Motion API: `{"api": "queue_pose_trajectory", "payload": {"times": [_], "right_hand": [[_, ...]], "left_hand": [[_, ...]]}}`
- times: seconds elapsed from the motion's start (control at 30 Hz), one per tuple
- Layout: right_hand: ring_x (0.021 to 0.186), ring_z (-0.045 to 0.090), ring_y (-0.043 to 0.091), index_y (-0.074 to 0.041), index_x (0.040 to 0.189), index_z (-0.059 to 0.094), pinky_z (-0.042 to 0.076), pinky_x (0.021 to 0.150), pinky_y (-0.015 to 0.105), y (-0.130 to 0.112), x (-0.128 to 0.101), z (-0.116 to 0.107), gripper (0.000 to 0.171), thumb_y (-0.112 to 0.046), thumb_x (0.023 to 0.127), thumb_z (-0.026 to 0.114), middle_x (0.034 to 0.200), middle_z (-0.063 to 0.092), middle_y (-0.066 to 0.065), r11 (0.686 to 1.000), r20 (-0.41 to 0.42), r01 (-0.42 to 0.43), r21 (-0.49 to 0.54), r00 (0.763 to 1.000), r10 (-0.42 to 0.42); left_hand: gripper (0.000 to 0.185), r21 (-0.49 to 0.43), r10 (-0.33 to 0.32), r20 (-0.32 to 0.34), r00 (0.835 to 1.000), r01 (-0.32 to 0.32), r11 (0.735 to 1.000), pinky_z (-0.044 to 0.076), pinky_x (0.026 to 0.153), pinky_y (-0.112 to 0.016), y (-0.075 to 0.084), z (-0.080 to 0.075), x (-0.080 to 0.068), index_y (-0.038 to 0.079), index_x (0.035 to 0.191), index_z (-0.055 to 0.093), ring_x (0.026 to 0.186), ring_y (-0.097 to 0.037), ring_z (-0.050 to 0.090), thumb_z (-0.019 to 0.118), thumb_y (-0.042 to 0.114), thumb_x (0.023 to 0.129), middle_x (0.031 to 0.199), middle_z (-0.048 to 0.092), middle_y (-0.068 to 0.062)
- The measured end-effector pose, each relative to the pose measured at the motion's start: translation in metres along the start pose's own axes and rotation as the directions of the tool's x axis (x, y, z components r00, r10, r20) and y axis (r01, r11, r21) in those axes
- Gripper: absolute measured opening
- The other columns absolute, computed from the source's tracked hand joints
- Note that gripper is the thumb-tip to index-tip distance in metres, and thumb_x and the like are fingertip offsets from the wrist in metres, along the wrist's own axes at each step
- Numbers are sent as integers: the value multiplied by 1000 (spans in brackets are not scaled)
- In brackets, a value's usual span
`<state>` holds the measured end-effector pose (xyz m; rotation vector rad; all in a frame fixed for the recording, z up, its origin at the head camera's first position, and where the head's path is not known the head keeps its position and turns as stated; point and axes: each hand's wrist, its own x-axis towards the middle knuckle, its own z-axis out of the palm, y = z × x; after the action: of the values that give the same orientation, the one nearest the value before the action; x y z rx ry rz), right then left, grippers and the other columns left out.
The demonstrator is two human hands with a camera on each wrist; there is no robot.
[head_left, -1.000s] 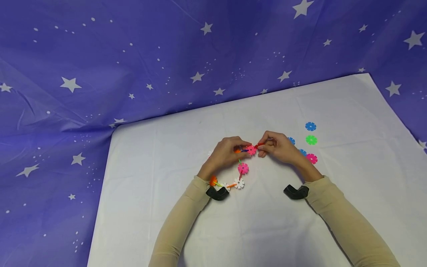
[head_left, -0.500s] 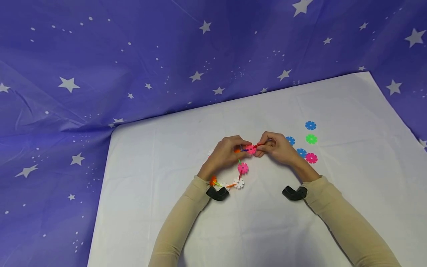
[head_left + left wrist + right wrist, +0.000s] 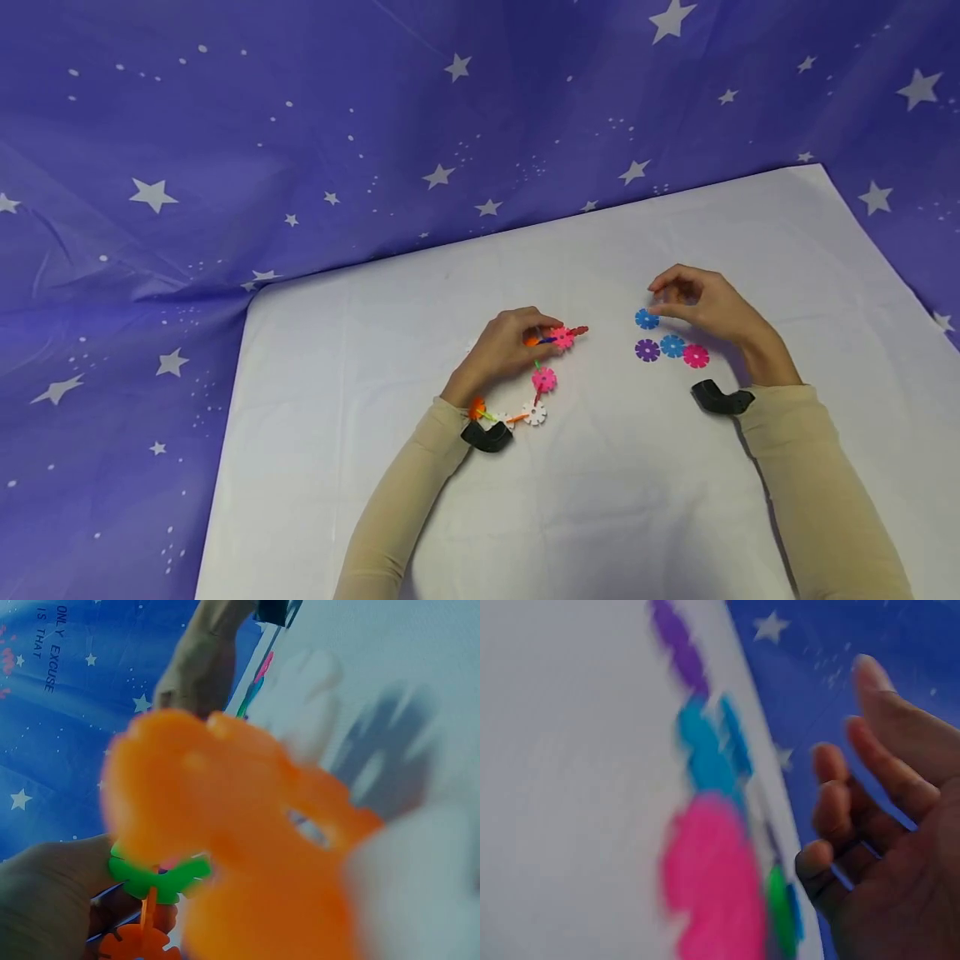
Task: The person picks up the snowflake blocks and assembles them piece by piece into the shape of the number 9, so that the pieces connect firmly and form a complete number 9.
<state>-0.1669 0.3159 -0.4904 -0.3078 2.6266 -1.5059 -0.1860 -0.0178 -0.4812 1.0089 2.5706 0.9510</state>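
Note:
My left hand (image 3: 513,346) pinches a pink notched disc (image 3: 562,337) at the end of a chain of interlocking plastic snowflake discs. A red disc (image 3: 578,331), seen edge-on, is slotted into its right side. The chain curves below the hand through another pink disc (image 3: 544,380) and a white disc (image 3: 535,413); part is hidden by the hand and wrist. In the left wrist view a blurred orange disc (image 3: 225,795) fills the foreground, with a green disc (image 3: 157,876) near the fingers. My right hand (image 3: 705,304) holds nothing, its fingers loosely bent beside a blue disc (image 3: 647,319).
Loose discs lie on the white tablecloth (image 3: 360,400) by the right hand: purple (image 3: 647,350), a second blue (image 3: 672,346) and pink (image 3: 696,357). A green disc (image 3: 780,907) shows in the right wrist view. A purple starred curtain (image 3: 375,125) hangs behind the table.
The right hand has let go of the red disc and moved right to the loose discs, uncovering the purple one. The left hand stays in place with the chain.

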Motion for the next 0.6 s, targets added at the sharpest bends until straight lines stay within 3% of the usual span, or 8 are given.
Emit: {"api": "queue_pose_trajectory", "payload": {"times": [0.1, 0.2, 0.33, 0.4, 0.6], "right_hand": [[84, 46, 15, -10, 116, 66, 38, 72, 18, 9, -1, -3, 39, -15, 80, 81, 94, 56, 4, 995, 82, -30, -98, 996, 38], [90, 46, 13, -11, 116, 66, 38, 77, 14, 13, -1, -2, 41, -18, 79, 83, 102, 59, 4, 987, 144, 24, -162, 990, -1], [91, 46, 14, -7, 109, 66, 39, 79, 13, 12, -1, 1, 36, -18, 79, 82, 103, 59, 5, 966, 159, 117, -231, 984, -81], [90, 46, 15, -7, 107, 66, 40, 78, 15, 11, 0, 2, 33, -19, 81, 82, 101, 59, 6, 956, 151, 125, -266, 985, -86], [83, 46, 18, -6, 107, 64, 38, 70, 20, 5, 2, 5, 34, -21, 81, 81, 90, 56, 7, 966, 90, -25, -258, 995, 50]], "left_hand": [[34, 5, -2, 2, 1000, 2, 1000, 42, 75, -22, 0, 0, 0, 18, 116, 72, 80, -7, 53, 78, 29, 85, 92, 65, 7], [34, 11, -4, 7, 1000, 4, 1000, 42, 75, -22, 0, 0, 0, 18, 117, 72, 81, -7, 53, 78, 28, 85, 93, 66, 6], [34, 14, -8, 21, 1000, 7, 1000, 42, 76, -22, 1, 0, 0, 18, 118, 72, 82, -8, 54, 77, 28, 86, 95, 66, 6], [35, 18, -6, 27, 1000, 5, 1000, 43, 77, -23, 1, -1, 1, 18, 118, 71, 83, -8, 55, 77, 28, 86, 95, 66, 6], [34, 63, 4, 49, 999, -7, 998, 43, 77, -22, 2, -2, 2, 18, 119, 71, 84, -7, 55, 75, 29, 87, 95, 65, 6]]}}
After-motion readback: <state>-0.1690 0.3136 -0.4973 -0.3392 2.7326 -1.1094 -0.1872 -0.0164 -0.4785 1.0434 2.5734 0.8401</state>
